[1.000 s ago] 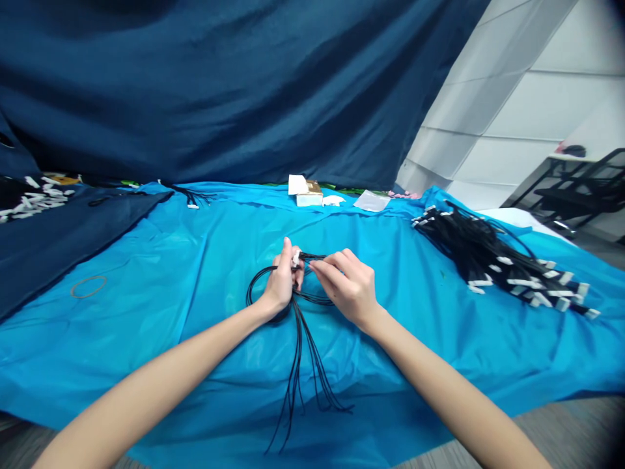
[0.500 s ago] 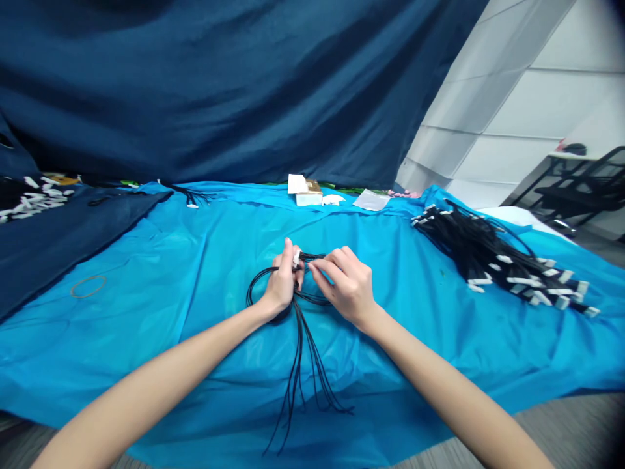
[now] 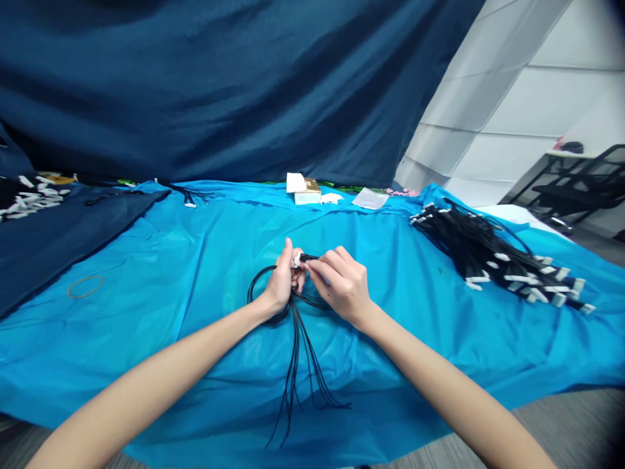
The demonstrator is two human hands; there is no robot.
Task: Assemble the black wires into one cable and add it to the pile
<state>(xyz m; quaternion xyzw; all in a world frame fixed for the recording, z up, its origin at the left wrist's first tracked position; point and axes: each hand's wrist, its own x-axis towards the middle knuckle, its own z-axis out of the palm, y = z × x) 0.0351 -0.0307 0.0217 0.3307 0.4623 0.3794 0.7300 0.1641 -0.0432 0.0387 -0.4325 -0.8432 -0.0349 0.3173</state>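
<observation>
cables (image 3: 296, 326), black and thin, are gathered in a coiled bundle at the middle of the blue sheet (image 3: 439, 332), between the two hands. a white connector (image 3: 297, 259) sits at the bundle's top by the left fingers; from it the wires run rightward, their short axis lying nearly crosswise. one loop bows out to the left, another to the right, and the loose tails hang toward the person, fanning apart short of the sheet's near edge.

blue sheet spreads on both sides of the coil: leftward to a thin tan ring (image 3: 86, 277) and the slanting edge of a dark blue cloth (image 3: 73, 241), rightward to a pile of black cables with white ends (image 3: 469, 244). near the far edge lie a small box (image 3: 307, 197) and a white slip (image 3: 370, 198).

the left hand (image 3: 281, 281) is closed round the bundle, thumb upright. the right hand (image 3: 346, 283) comes in from the right, palm down, thumb and forefinger pinching the wires just beside the connector. both forearms reach forward and converge.
</observation>
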